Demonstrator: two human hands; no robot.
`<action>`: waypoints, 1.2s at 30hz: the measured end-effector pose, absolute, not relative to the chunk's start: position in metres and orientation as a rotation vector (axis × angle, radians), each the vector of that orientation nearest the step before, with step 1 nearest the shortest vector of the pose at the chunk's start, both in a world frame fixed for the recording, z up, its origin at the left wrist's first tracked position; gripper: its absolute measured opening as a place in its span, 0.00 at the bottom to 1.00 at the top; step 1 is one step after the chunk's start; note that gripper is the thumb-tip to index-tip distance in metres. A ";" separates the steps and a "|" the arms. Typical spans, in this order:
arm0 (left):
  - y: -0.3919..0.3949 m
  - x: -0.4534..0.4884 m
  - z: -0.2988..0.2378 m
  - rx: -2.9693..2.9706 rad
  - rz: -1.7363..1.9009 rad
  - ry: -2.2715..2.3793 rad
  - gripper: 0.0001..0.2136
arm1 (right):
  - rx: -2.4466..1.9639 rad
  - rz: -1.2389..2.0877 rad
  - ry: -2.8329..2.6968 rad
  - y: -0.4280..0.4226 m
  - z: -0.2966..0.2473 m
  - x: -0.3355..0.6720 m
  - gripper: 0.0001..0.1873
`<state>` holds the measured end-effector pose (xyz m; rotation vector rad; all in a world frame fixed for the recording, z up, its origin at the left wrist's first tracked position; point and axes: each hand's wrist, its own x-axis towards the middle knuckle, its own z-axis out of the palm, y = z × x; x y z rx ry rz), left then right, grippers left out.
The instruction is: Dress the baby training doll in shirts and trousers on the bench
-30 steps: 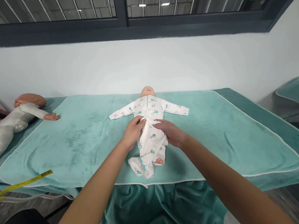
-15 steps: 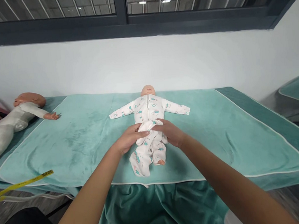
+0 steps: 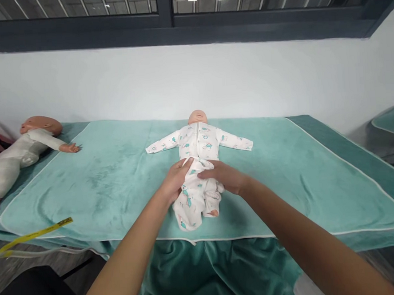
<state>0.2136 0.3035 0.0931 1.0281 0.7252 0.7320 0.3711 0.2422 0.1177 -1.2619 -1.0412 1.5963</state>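
Observation:
A baby doll (image 3: 198, 116) lies on its back on the green blanket, arms spread, in a white printed top (image 3: 197, 141). White printed baby pants (image 3: 192, 201) are bunched over its legs; one foot (image 3: 214, 212) pokes out at the right, while the other leg's end is covered by cloth. My left hand (image 3: 178, 180) is closed on the left side of the waistband, thumb on top. My right hand (image 3: 223, 176) grips the right side of the pants, its fingers partly hidden by the cloth.
Another baby doll (image 3: 33, 142) in a pale suit lies at the far left. A yellow tape (image 3: 38, 233) hangs over the front left edge of the blanket (image 3: 118, 170). A black chair (image 3: 35, 291) stands below; a white wall (image 3: 192, 76) and a window frame (image 3: 189, 28) rise behind.
My left hand has moved up to the waistband's left edge and the cloth there is drawn higher. My right hand stays on the pants. The view has shifted slightly.

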 end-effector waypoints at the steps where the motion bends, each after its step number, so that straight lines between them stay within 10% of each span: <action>1: 0.304 0.209 0.094 1.066 0.650 0.680 0.24 | -1.224 1.588 -0.992 0.243 0.117 0.373 0.18; 22: 0.299 0.197 0.085 0.997 0.507 0.545 0.22 | -1.405 1.542 -0.697 0.250 0.120 0.381 0.06; 36: 0.294 0.197 0.071 0.842 0.682 0.551 0.26 | -1.213 1.628 -1.078 0.236 0.118 0.379 0.22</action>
